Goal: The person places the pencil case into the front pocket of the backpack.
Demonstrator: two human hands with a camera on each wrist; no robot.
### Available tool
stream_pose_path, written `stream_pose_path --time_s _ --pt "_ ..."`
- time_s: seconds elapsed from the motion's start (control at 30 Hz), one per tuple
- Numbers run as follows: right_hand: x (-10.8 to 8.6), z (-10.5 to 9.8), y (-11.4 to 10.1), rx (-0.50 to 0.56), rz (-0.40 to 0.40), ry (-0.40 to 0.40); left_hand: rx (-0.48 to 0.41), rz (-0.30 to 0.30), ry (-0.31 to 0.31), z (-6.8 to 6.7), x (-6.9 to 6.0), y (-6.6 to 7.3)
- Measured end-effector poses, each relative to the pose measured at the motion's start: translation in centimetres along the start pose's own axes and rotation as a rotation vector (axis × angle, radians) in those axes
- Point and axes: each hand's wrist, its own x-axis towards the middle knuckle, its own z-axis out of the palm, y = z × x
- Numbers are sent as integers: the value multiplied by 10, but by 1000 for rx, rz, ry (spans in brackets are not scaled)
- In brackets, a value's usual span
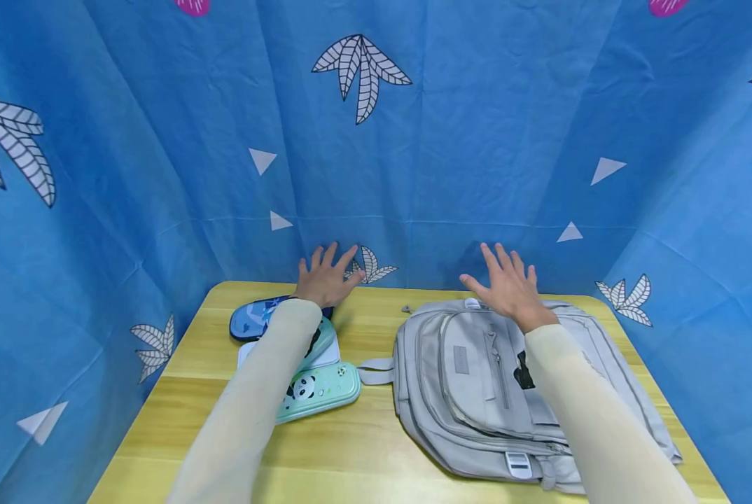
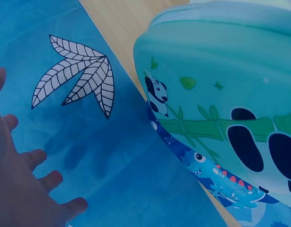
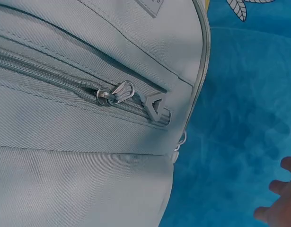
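Fingers spread, my left hand [image 1: 327, 280] is held over the table's back edge, beside a dark blue pencil case [image 1: 250, 320]; it holds nothing. Under the left forearm lie a green panda case [image 1: 325, 390] and a white one [image 1: 327, 355], with another green case [image 2: 221, 71] partly hidden by the sleeve. My right hand [image 1: 510, 288], also spread and holding nothing, is above the top end of a grey backpack [image 1: 477, 378] lying flat. In the right wrist view the backpack's zipper pull [image 3: 118, 93] shows, with the fingertips at the lower right.
The wooden table [image 1: 351, 462] stands against a blue patterned curtain [image 1: 477, 140] at the back and both sides. A grey strap [image 1: 376, 371] reaches from the backpack to the near green case. Bare wood shows between the cases and the backpack.
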Motion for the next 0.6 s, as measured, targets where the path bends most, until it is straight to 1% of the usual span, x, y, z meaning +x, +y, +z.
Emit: stream_pose_path --time_s 0.37,0.5,0.6 --pt "-4 4 -7 4 -32 18 -32 8 -39 3 -8 -6" --pt "-6 5 -8 -1 -45 20 -47 21 -58 2 -13 -8" --pt "-8 6 -9 4 -61 24 -44 42 -59 2 -15 -10"
